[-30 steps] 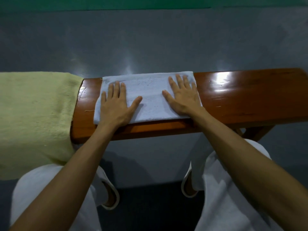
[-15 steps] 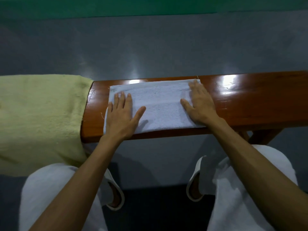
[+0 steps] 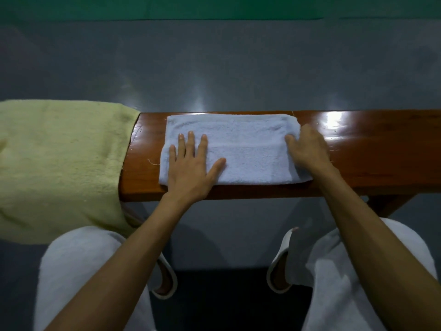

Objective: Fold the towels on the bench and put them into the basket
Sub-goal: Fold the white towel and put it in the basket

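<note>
Now, folding the white towel (image 3: 245, 149) at mid-frame on the bench (image 3: 372, 161).
The left hand (image 3: 188, 168) lies flat, fingers spread, pinning the left half; the right hand (image 3: 307, 151) curls round the right end. Best carry that end across level, matching edges.

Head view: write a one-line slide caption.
Left hand presses flat on the folded white towel on the bench; right hand grips its right end; a yellow towel drapes the bench's left end.

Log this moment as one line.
stage: folding | left hand: flat on white towel | right hand: grips its right end | yellow towel: draped over bench left end | basket: not in view
</note>
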The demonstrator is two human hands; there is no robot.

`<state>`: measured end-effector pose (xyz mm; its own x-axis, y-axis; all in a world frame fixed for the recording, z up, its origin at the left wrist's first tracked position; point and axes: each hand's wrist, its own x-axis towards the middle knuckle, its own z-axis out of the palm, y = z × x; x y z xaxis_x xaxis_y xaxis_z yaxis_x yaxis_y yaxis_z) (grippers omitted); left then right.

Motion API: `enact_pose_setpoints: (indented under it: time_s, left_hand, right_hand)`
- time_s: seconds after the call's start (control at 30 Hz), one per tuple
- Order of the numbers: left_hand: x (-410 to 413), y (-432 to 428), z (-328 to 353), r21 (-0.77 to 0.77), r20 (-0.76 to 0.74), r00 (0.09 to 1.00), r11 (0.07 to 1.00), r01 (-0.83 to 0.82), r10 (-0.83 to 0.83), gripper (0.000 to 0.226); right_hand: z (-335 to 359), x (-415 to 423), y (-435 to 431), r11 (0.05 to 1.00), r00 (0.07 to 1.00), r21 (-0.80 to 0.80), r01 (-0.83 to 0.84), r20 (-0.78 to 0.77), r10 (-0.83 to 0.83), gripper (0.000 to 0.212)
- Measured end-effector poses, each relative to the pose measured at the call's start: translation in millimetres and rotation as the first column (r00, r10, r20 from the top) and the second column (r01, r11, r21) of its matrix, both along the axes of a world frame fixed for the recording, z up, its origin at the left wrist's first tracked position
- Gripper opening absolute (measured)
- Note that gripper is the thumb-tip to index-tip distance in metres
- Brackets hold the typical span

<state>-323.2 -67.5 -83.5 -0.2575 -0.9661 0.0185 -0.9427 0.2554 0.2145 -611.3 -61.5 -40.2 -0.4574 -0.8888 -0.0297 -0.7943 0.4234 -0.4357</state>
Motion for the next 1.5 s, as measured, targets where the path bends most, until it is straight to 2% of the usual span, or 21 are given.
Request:
enact_pose_setpoints:
  time_s: [0.07, 0.13, 0.2, 0.27, 0.3, 0.37, 0.43, 0.5, 0.63, 0.7, 0.77, 0.83, 0.87, 0.97, 1.07, 1.1, 1.17, 1.23, 1.3, 1.4, 1.5]
  left_hand:
    - [-7, 3, 9, 0.055, -0.148, 0.989, 0.998, 0.017, -0.008, 0.09]
    - [-10, 7, 25, 0.119, -0.373, 0.928, 0.992, 0.035, 0.012, 0.08]
    - [-3, 10, 40, 0.119, -0.488, 0.873, 0.991, 0.067, 0.0, 0.056]
    - [11, 8, 51, 0.124, -0.521, 0.854, 0.989, 0.085, -0.008, 0.031]
    - [18, 4, 54, 0.169, -0.563, 0.826, 0.983, 0.073, 0.035, 0.021]
    - [29, -3, 60, 0.31, -0.673, 0.71, 0.951, 0.015, 0.208, 0.011]
    - [35, -10, 63, 0.434, -0.721, 0.575, 0.899, -0.061, 0.387, 0.017]
    - [35, -15, 66, 0.512, -0.733, 0.477, 0.855, -0.083, 0.485, 0.026]
    - [29, -23, 70, 0.611, -0.731, 0.354, 0.79, -0.043, 0.584, 0.051]
    - [29, -26, 70, 0.588, -0.753, 0.319, 0.806, -0.064, 0.575, 0.06]
    - [32, -31, 66, 0.58, -0.749, 0.338, 0.811, -0.084, 0.57, 0.053]
    - [33, -32, 63, 0.57, -0.73, 0.405, 0.818, -0.085, 0.551, 0.013]
    - [33, -34, 60, 0.561, -0.722, 0.436, 0.824, -0.086, 0.537, 0.003]
    - [35, -33, 58, 0.515, -0.724, 0.472, 0.849, -0.117, 0.504, 0.02]
    - [38, -30, 56, 0.471, -0.706, 0.501, 0.86, -0.196, 0.501, 0.018]
    - [39, -28, 57, 0.401, -0.664, 0.572, 0.875, -0.272, 0.482, 0.02]
    - [39, -27, 53, 0.095, -0.494, 0.771, 0.907, -0.411, 0.401, 0.036]
    - [33, -31, 48, -0.131, -0.393, 0.885, 0.937, -0.323, 0.25, 0.05]
    - [23, -38, 40, -0.152, -0.358, 0.933, 0.983, -0.108, 0.047, 0.052]
    - [14, -42, 20, -0.112, -0.119, 0.988, 0.99, 0.089, -0.103, 0.061]
    - [11, -42, 10, -0.024, 0.008, 0.996, 0.996, 0.086, -0.085, 0.069]
  right_hand:
    - [9, -6, 2, 0.999, 0.993, -0.044, 0.021, 0.118, -0.016, 0.043]
    - [17, -15, 4, 0.994, 0.976, -0.108, 0.036, 0.219, -0.012, 0.04]
    - [26, -20, 4, 0.981, 0.943, -0.167, 0.101, 0.329, -0.041, 0.036]
    - [34, -17, 3, 0.97, 0.881, -0.195, 0.146, 0.471, -0.038, 0.042]
    - [39, -12, 4, 0.965, 0.846, -0.213, 0.151, 0.533, -0.014, 0.049]
    - [45, 1, 3, 0.953, 0.768, -0.262, 0.15, 0.638, 0.054, 0.063]
    - [49, 26, 0, 0.933, 0.709, -0.328, 0.146, 0.692, 0.133, 0.07]
    - [53, 61, -7, 0.922, 0.687, -0.376, 0.094, 0.695, 0.213, 0.075]
    - [51, 138, -12, 0.894, 0.551, -0.356, -0.273, 0.703, 0.449, 0.09]
    - [46, 158, -12, 0.864, 0.546, -0.315, -0.392, 0.676, 0.494, 0.09]
    - [41, 156, -11, 0.868, 0.571, -0.302, -0.393, 0.66, 0.488, 0.083]
    - [35, 141, -11, 0.883, 0.633, -0.289, -0.37, 0.617, 0.467, 0.076]
    - [32, 134, -11, 0.889, 0.668, -0.275, -0.366, 0.588, 0.457, 0.073]
    - [25, 121, -9, 0.888, 0.716, -0.277, -0.366, 0.526, 0.459, 0.069]
    - [20, 117, -8, 0.87, 0.757, -0.347, -0.35, 0.443, 0.481, 0.063]
    - [18, 117, -8, 0.863, 0.78, -0.372, -0.342, 0.401, 0.481, 0.06]
    - [16, 115, -9, 0.835, 0.858, -0.419, -0.357, 0.207, 0.47, 0.055]
    - [10, 116, -13, 0.792, 0.891, -0.424, -0.44, -0.098, 0.443, 0.055]
    - [1, 124, -19, 0.778, 0.855, -0.355, -0.519, -0.245, 0.458, 0.062]
    - [-18, 137, -26, 0.8, 0.79, -0.078, -0.595, -0.239, 0.564, 0.065]
    - [-28, 127, -34, 0.834, 0.81, 0.112, -0.541, -0.198, 0.552, 0.066]
